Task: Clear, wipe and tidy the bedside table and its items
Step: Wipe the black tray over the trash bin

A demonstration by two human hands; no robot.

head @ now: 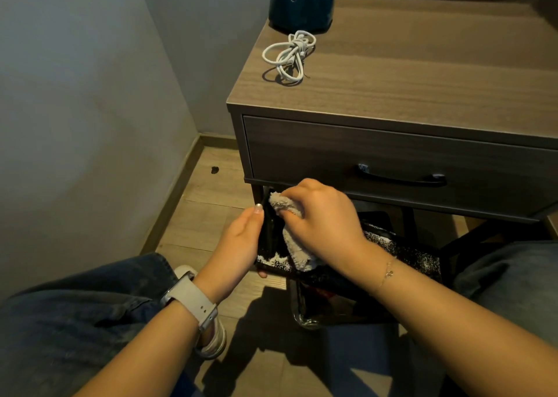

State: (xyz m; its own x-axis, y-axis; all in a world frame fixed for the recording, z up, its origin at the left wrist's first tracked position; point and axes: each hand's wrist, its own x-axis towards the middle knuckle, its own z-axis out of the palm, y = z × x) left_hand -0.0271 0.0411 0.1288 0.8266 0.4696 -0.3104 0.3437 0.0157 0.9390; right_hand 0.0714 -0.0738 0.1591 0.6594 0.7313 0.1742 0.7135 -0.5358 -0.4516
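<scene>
My left hand (pixel 238 242) grips a flat black object (pixel 271 245) with white speckles along its lower edge, held below the front of the bedside table (pixel 392 73). My right hand (pixel 320 224) holds a beige fluffy cloth (pixel 291 236) bunched against that black object. On the tabletop lie a coiled white cable (pixel 288 54) near the left edge and a dark blue ashtray (pixel 302 2) at the back left corner.
The table's drawer (pixel 392 167) is shut, with a black handle (pixel 401 176). A glass tray (pixel 308 315) with dark items rests on the wooden floor between my knees. A grey wall (pixel 90 95) stands close on the left. A white shoe (pixel 211 339) is under my left wrist.
</scene>
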